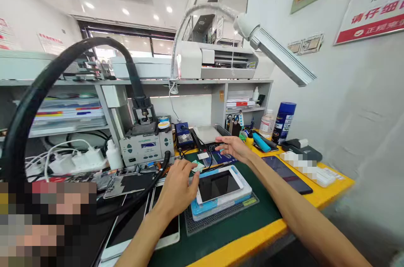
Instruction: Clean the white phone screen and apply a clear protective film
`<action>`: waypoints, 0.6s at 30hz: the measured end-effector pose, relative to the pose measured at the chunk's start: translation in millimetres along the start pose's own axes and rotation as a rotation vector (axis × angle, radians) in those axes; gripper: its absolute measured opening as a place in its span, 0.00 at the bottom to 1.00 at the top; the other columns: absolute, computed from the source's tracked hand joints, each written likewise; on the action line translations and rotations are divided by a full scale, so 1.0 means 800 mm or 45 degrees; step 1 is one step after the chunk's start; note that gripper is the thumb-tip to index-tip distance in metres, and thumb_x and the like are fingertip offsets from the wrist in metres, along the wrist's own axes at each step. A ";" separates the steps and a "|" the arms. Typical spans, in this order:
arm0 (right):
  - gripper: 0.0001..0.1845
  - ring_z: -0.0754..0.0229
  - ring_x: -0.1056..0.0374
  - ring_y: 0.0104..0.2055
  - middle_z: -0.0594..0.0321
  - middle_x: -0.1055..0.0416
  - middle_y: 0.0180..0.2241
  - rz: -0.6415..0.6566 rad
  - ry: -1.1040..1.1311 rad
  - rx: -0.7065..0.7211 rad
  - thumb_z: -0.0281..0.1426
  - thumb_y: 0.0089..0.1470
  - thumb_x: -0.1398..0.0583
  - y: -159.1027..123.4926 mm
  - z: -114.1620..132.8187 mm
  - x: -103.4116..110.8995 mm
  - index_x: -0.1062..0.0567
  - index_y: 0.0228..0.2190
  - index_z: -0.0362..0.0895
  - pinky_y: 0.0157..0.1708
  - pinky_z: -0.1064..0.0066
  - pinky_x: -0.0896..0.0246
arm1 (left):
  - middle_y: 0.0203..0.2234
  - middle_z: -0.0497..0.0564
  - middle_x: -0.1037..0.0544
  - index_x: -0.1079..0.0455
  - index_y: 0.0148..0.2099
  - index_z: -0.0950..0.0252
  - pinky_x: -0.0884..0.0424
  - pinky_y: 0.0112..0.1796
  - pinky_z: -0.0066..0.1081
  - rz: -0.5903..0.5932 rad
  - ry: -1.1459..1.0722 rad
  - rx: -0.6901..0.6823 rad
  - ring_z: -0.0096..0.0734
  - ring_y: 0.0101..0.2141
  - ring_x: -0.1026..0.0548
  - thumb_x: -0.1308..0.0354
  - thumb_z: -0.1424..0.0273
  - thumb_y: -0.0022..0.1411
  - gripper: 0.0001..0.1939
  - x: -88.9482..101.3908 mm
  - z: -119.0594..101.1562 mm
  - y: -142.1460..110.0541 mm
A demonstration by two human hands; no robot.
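left grip: beside white-framed device | right grip: outstretched | screen: dark

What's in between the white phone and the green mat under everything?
Under the white phone there's a blue-and-white box, then a gray mesh pad on the green mat. The head view shows it.

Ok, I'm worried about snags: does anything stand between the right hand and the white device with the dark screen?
Nothing visible rises between them: the right hand is open, beyond the white device, whose dark screen faces up.
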State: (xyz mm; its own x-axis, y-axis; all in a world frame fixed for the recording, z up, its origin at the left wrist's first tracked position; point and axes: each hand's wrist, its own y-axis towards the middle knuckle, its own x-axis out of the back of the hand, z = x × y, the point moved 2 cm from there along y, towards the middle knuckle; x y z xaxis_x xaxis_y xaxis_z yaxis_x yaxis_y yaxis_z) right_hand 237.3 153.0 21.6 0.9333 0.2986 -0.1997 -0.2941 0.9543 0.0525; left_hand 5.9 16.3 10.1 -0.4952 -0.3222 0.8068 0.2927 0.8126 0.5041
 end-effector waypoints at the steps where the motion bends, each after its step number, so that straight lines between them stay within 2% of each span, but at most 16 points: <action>1: 0.10 0.58 0.23 0.35 0.45 0.29 0.50 -0.006 -0.005 -0.034 0.25 0.60 0.44 0.002 -0.002 0.000 0.25 0.41 0.35 0.27 0.72 0.29 | 0.42 0.59 0.26 0.30 0.51 0.67 0.33 0.48 0.49 -0.025 0.011 0.000 0.47 0.46 0.30 0.54 0.65 0.70 0.17 0.001 0.000 0.002; 6: 0.10 0.55 0.23 0.35 0.43 0.29 0.50 -0.039 -0.076 -0.120 0.27 0.59 0.43 0.006 -0.012 -0.001 0.26 0.41 0.37 0.25 0.72 0.29 | 0.43 0.58 0.26 0.30 0.49 0.67 0.32 0.47 0.47 -0.169 0.025 -0.011 0.46 0.47 0.31 0.55 0.70 0.69 0.14 0.004 0.006 0.007; 9: 0.12 0.53 0.22 0.36 0.44 0.28 0.51 -0.067 -0.164 -0.094 0.27 0.58 0.42 0.004 -0.012 -0.002 0.27 0.44 0.39 0.27 0.69 0.28 | 0.42 0.57 0.26 0.30 0.49 0.67 0.32 0.47 0.45 -0.215 0.016 -0.020 0.45 0.46 0.31 0.55 0.73 0.68 0.14 0.003 0.009 0.006; 11: 0.14 0.53 0.22 0.33 0.45 0.27 0.49 -0.131 -0.258 -0.054 0.27 0.56 0.40 0.005 -0.009 0.003 0.27 0.45 0.39 0.25 0.68 0.28 | 0.42 0.57 0.25 0.30 0.49 0.66 0.32 0.46 0.45 -0.214 0.025 -0.026 0.45 0.46 0.31 0.56 0.74 0.68 0.14 0.001 0.009 0.005; 15: 0.14 0.61 0.26 0.24 0.50 0.24 0.43 -0.459 -0.517 0.123 0.28 0.55 0.39 0.010 -0.001 0.036 0.26 0.45 0.40 0.17 0.73 0.38 | 0.40 0.57 0.25 0.30 0.48 0.66 0.31 0.45 0.45 -0.210 0.042 -0.039 0.44 0.44 0.30 0.55 0.75 0.67 0.14 -0.003 0.006 0.005; 18: 0.13 0.63 0.28 0.25 0.55 0.24 0.39 -0.723 -0.706 0.237 0.31 0.59 0.41 0.014 0.002 0.068 0.26 0.45 0.39 0.22 0.73 0.35 | 0.40 0.56 0.26 0.31 0.48 0.65 0.32 0.45 0.45 -0.233 0.034 -0.061 0.44 0.44 0.30 0.55 0.75 0.67 0.13 -0.005 0.004 0.004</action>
State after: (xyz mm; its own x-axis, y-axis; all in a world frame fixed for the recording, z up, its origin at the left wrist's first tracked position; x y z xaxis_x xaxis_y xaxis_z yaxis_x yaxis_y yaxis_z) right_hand 285.2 179.9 12.9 0.9104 -0.3167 0.2663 0.2484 0.9329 0.2607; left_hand 5.9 22.1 7.7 -0.5217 -0.4757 0.7081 0.2390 0.7154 0.6566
